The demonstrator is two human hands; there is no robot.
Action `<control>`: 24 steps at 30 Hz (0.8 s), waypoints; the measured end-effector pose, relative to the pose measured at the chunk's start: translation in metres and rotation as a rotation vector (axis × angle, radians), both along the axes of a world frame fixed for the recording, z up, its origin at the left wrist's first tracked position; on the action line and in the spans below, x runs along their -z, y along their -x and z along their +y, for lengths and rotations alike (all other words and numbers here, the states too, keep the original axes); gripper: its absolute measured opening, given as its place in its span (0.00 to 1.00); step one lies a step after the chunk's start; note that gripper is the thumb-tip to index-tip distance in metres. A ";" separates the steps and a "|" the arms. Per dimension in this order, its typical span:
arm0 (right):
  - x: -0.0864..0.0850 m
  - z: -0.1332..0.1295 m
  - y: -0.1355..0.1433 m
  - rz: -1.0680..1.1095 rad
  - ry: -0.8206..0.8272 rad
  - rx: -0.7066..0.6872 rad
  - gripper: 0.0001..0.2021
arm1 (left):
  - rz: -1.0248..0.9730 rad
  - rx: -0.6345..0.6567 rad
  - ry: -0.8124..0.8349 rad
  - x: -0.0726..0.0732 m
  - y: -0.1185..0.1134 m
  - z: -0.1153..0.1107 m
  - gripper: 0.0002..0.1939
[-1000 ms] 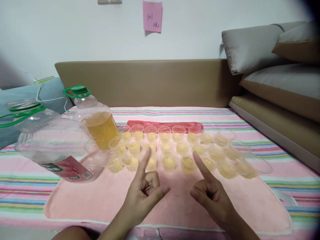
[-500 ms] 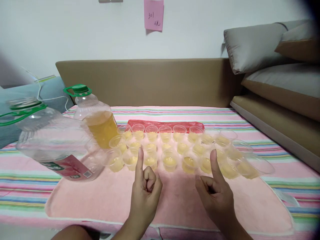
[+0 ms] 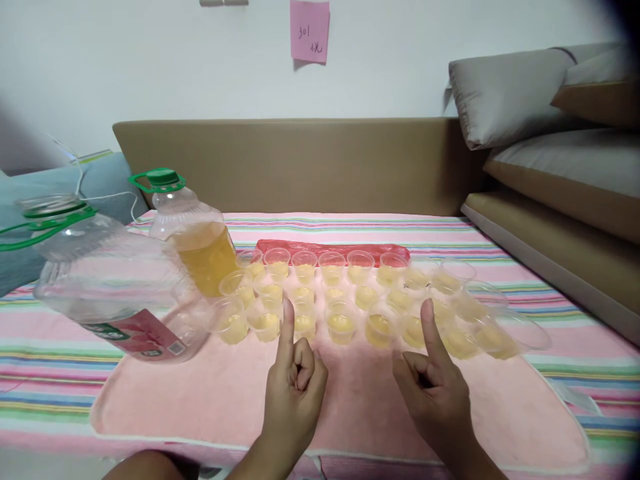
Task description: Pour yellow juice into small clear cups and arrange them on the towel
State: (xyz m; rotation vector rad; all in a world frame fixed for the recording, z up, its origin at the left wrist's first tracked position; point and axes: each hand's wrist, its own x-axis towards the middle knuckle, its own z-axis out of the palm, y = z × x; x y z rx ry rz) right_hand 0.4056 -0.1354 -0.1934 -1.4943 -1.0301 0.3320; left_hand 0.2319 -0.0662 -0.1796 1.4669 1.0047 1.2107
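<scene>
Both hands are raised over the pink mat (image 3: 200, 400), each with the thumb up and the other fingers curled. My left hand (image 3: 297, 387) holds nothing and is nearest the front row of cups. My right hand (image 3: 435, 390) is also closed on nothing, in front of the cups at the right. Several clear plastic cups (image 3: 341, 323) with yellow liquid stand in three rows behind the hands. At the left, a large clear bottle (image 3: 115, 280) looks drained, its green handle round the neck. Behind it stands a green-capped bottle (image 3: 203, 257) partly filled with yellow liquid.
A red plastic bag (image 3: 330, 251) lies behind the cups on a striped sheet (image 3: 400, 227). Grey and brown cushions (image 3: 575, 160) are stacked at the right. A brown headboard (image 3: 300, 163) spans the back, and blue fabric (image 3: 107, 180) with a white cable lies at the left.
My left hand has shifted slightly to the right, and the view has moved a little. The cups and bottles stand as before.
</scene>
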 end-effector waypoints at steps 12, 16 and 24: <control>0.003 0.001 0.000 -0.043 -0.041 0.004 0.41 | -0.007 0.058 -0.050 0.008 0.003 0.005 0.41; 0.004 0.003 -0.001 -0.078 -0.081 0.036 0.40 | 0.000 0.056 -0.080 0.011 0.002 0.005 0.39; 0.006 0.003 -0.003 -0.091 -0.099 0.028 0.38 | -0.010 0.061 -0.121 0.011 0.001 0.005 0.40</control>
